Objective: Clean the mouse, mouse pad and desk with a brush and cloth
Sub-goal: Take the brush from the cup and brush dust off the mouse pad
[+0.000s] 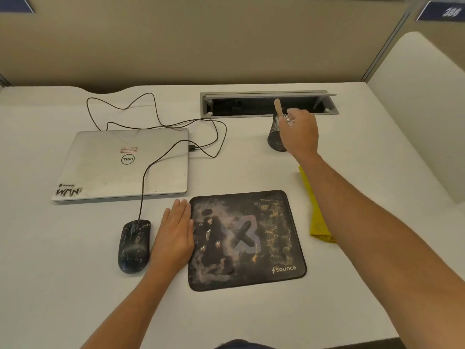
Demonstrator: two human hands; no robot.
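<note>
Fingers of right hand (299,133) reach into mesh cup (275,137) at brush (278,107) handle, grip unclear. Left hand (175,235) flat, empty, fingertips between mouse (134,245) and pad (246,239). Cloth (315,210) beside right forearm.

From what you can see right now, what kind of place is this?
Probably an office or study cubicle: a white desk enclosed by beige partition panels, with a cable tray built into the desktop, a numbered plate on the divider, and a closed laptop.

right hand (299,133) at cup (275,139), dirty mouse pad (264,238)
</note>
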